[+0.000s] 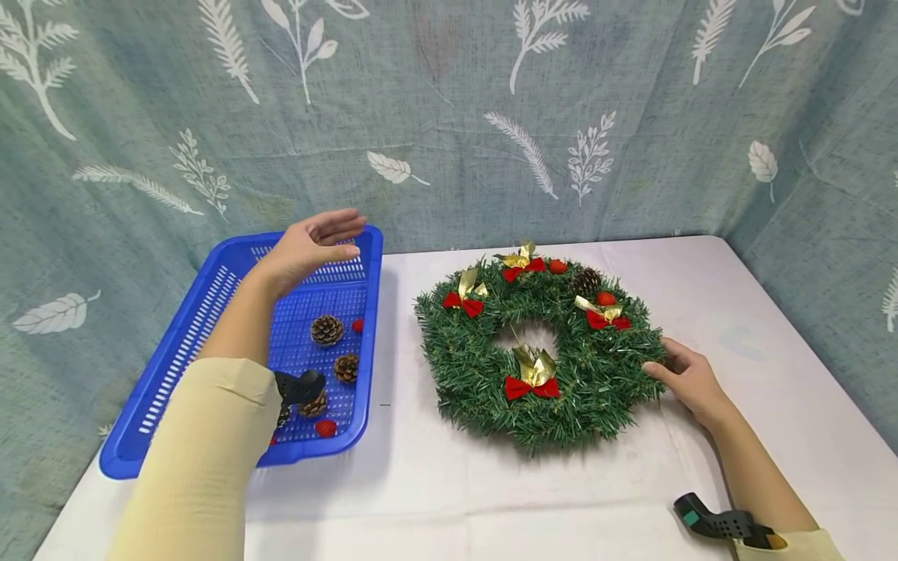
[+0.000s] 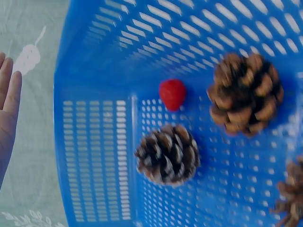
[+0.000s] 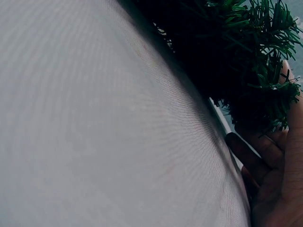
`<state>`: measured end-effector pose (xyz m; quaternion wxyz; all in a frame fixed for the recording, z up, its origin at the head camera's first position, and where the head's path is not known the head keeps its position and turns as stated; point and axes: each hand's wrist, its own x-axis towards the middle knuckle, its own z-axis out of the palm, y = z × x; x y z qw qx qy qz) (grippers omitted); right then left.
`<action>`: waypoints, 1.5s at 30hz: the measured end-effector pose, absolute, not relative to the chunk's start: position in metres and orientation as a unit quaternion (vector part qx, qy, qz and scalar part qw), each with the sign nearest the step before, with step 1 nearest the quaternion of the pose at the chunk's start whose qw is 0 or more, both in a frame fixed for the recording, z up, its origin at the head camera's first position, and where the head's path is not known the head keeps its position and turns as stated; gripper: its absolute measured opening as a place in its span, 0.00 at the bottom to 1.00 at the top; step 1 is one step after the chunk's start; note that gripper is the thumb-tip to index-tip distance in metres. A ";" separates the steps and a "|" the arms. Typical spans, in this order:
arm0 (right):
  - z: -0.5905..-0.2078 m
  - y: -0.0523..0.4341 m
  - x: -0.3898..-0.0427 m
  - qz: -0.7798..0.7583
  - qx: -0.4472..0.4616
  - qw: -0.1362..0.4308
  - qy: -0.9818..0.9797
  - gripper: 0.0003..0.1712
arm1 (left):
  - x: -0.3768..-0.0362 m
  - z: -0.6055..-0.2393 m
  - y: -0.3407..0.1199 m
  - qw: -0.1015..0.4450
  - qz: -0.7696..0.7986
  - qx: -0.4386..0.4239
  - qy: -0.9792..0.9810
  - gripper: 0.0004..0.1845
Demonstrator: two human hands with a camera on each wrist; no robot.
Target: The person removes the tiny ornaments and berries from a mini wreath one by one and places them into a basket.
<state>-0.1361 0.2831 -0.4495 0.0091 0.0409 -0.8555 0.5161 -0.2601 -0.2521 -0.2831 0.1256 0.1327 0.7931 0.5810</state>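
My left hand (image 1: 316,243) hovers open, palm down, above the far end of a blue slotted basket (image 1: 372,327) and holds nothing; only its edge (image 2: 7,104) shows in the left wrist view. The basket (image 2: 94,156) holds pine cones (image 1: 327,329) (image 2: 167,153) and small red berries (image 1: 325,427) (image 2: 172,93). A green wreath (image 1: 477,366) with red-and-gold bows (image 1: 532,382), berries and a pine cone (image 1: 586,280) lies flat on the table. My right hand (image 1: 684,378) rests against the wreath's right edge, fingers (image 3: 272,189) fairly straight at the needles (image 3: 246,61).
The table is covered with a white cloth (image 1: 491,499) (image 3: 94,118). A grey-green leaf-print curtain (image 1: 449,117) hangs close behind and along both sides. The basket stands at the table's left edge, the wreath in the middle. Bare cloth lies in front and to the right.
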 end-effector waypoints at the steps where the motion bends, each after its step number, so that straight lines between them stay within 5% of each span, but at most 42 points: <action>1: -0.449 0.283 -0.136 0.515 0.040 0.008 -0.857 0.37 | -0.261 -0.282 -0.250 0.126 0.583 0.135 0.791 0.35; 19: -0.449 0.281 -0.134 0.514 0.041 0.004 -0.857 0.38 | -0.270 -0.269 -0.194 0.144 0.608 0.170 0.762 0.35; 45: -0.449 0.282 -0.137 0.490 0.040 0.015 -0.871 0.37 | -0.288 -0.308 -0.090 0.166 0.618 0.223 0.735 0.33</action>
